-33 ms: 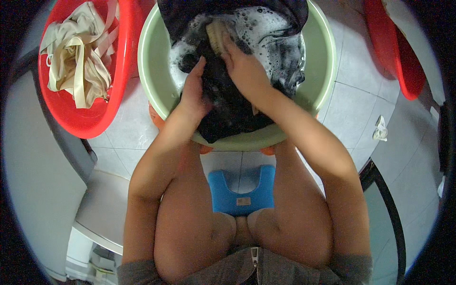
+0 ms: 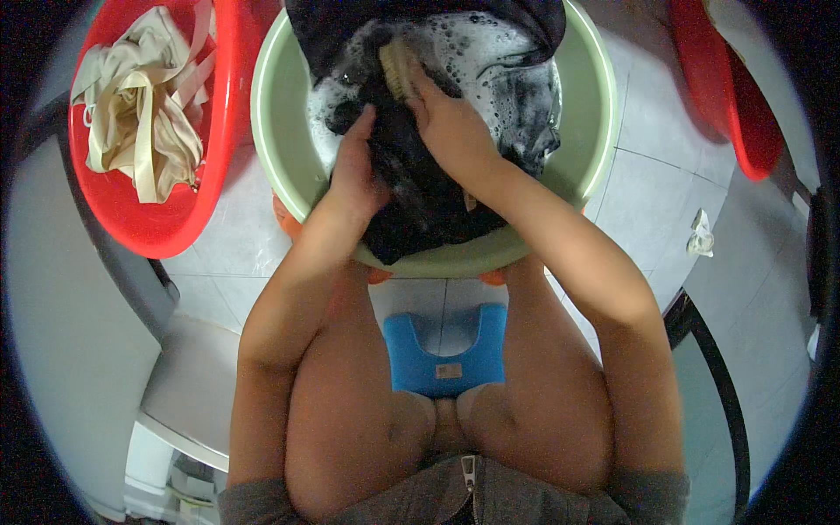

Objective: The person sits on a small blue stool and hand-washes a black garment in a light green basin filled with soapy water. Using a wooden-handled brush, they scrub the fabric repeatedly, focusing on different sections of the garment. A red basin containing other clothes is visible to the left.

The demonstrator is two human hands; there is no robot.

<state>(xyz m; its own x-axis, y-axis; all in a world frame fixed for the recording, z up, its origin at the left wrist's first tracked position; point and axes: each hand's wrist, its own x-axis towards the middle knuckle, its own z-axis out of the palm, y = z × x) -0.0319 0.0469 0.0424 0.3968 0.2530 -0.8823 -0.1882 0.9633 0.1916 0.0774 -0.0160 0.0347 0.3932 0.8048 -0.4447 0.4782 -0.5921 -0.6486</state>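
A pale green basin holds soapy water and a soaked black garment. My right hand is closed around a scrub brush with pale bristles, which lies against the wet cloth. On the left side of the cloth, my left hand grips its edge; the thumb shows, while the other fingers are hidden in the black fabric. White suds float around the garment toward the far side of the basin.
On the left stands a red basin with cream-coloured cloth in it. Another red basin leans at the far right. A blue plastic stool is between my legs. A small white crumpled thing lies on the tiled floor.
Both hands and the brush stay at nearly the same spot on the black garment. The whole view has shifted only very slightly.
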